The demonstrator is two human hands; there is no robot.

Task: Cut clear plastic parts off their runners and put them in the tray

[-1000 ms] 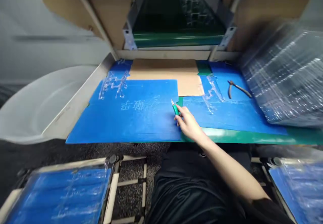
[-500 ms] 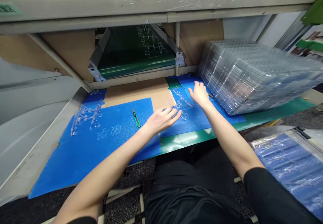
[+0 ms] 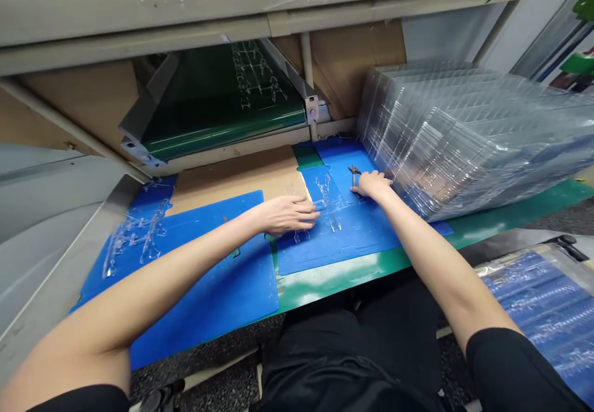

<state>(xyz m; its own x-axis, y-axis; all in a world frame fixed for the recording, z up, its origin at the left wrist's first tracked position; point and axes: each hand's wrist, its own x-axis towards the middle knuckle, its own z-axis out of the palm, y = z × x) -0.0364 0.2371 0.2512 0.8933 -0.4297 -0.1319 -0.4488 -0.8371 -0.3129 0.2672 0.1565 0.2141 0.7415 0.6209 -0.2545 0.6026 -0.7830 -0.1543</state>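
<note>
My left hand (image 3: 290, 215) is over the blue sheet, its fingers close together on or just above a clear plastic sprue (image 3: 328, 198); part of the piece is hidden under the hand. My right hand (image 3: 371, 184) has its fingers closed round the handles of small pliers (image 3: 355, 172), near the stack of clear trays. The pliers lie low over the blue sheet (image 3: 334, 242), jaws pointing away from me. More clear sprues (image 3: 134, 236) lie at the left end of the bench. A green cutter (image 3: 236, 252) is mostly hidden beneath my left forearm.
Stacked clear plastic trays (image 3: 464, 146) stand at the right. Behind the bench, a green conveyor belt (image 3: 208, 103) carries clear sprues. Brown cardboard (image 3: 232, 174) lies in the middle. A shelf beam (image 3: 185, 10) crosses above. A tray of blue rows (image 3: 547, 307) is at lower right.
My right hand has come down onto the pliers and closed on them. My left hand has shifted to the clear sprue, which now lies turned differently. The camera view has shifted.
</note>
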